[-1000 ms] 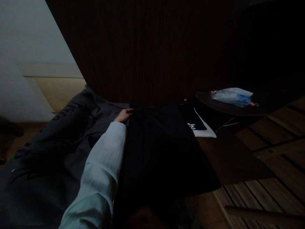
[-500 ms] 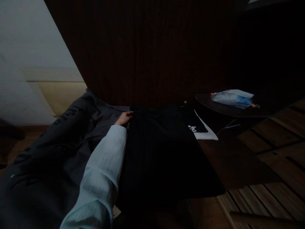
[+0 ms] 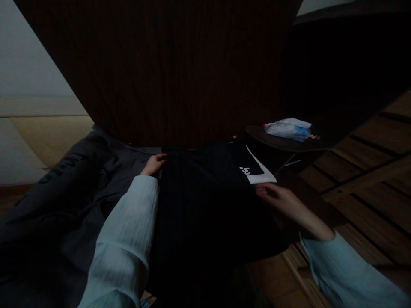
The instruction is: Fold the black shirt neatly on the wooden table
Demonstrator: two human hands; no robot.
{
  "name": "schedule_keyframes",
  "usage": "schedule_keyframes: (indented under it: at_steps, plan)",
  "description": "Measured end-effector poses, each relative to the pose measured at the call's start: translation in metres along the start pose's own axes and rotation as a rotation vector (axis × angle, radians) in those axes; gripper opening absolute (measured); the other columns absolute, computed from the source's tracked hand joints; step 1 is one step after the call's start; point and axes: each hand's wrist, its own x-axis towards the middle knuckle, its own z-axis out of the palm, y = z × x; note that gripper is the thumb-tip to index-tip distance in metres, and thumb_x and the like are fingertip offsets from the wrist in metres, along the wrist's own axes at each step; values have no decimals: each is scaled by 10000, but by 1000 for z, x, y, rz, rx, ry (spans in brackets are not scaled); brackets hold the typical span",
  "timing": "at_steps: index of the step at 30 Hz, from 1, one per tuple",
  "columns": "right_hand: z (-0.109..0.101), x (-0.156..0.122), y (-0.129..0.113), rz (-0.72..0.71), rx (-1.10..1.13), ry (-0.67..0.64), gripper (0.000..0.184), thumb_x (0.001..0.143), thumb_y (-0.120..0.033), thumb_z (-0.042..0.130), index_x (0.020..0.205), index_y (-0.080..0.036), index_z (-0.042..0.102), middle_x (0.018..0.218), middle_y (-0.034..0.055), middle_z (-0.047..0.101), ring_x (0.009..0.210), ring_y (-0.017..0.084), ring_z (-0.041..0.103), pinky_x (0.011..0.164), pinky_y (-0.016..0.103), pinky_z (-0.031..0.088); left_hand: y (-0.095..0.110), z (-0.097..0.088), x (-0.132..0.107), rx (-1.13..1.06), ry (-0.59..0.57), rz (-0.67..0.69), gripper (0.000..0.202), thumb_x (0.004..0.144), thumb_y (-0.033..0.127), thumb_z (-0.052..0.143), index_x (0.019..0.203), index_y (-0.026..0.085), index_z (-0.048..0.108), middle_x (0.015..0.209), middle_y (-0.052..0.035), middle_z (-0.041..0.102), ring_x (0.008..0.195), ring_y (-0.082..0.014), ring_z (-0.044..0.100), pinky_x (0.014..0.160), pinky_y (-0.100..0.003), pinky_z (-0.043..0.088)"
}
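"Dark panelling stands beyond my left hand and right hand."
"Why's the black garment between them?"
"Left, loosely curled, likely steadies one edge; right, fingers bent, is at the other. Pinching? I can't tell."

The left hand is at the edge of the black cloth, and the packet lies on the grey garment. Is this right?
No: in the head view, the packet lies on the dark shelf. The left hand is at the edge of the black cloth.
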Motion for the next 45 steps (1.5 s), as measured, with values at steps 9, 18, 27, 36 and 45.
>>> schedule_keyframes:
  at_steps: [9, 18, 27, 36, 45]
  plan:
    - [-6, 106, -22, 68, -176, 13, 248, 770, -354, 532, 886, -154, 622, 790, 40, 648, 695, 127, 587, 600, 204, 408, 13, -2, -5, 69, 119, 106, 450, 622, 139, 510, 1060, 111, 612, 1016, -94, 631, 937, -212, 563, 873, -329, 426]
    - [9, 169, -34, 159, -225, -28, 268, 701, -367, 602, 816, -126, 609, 730, 40, 604, 600, 111, 524, 511, 209, 349, 49, 12, -11, -86, -136, 241, 383, 723, 260, 518, 1079, 144, 597, 1128, -72, 608, 1058, -206, 527, 966, -328, 351]
    - [16, 172, -80, 84, -177, -91, 130, 682, -240, 580, 742, -126, 597, 750, 42, 609, 621, 114, 535, 523, 197, 365, 36, 34, -8, -146, -307, 44, 363, 679, 231, 605, 1029, 138, 624, 1098, -71, 630, 1042, -204, 551, 916, -284, 395]
    - [84, 175, -158, -1, -79, -251, 107, 672, -182, 576, 750, -111, 596, 683, 36, 623, 584, 102, 541, 492, 174, 367, 39, 31, -10, -237, -342, 13, 634, 686, 333, 618, 1266, 153, 436, 1139, -86, 607, 1083, -188, 528, 931, -273, 373]
    - [116, 189, -166, 11, -82, -291, 108, 717, -159, 544, 621, -114, 565, 564, 31, 600, 518, 83, 540, 498, 166, 383, 41, 33, -13, -168, -328, 221, 650, 739, 381, 545, 1337, 252, 326, 1303, -15, 477, 1160, -167, 468, 980, -256, 321]
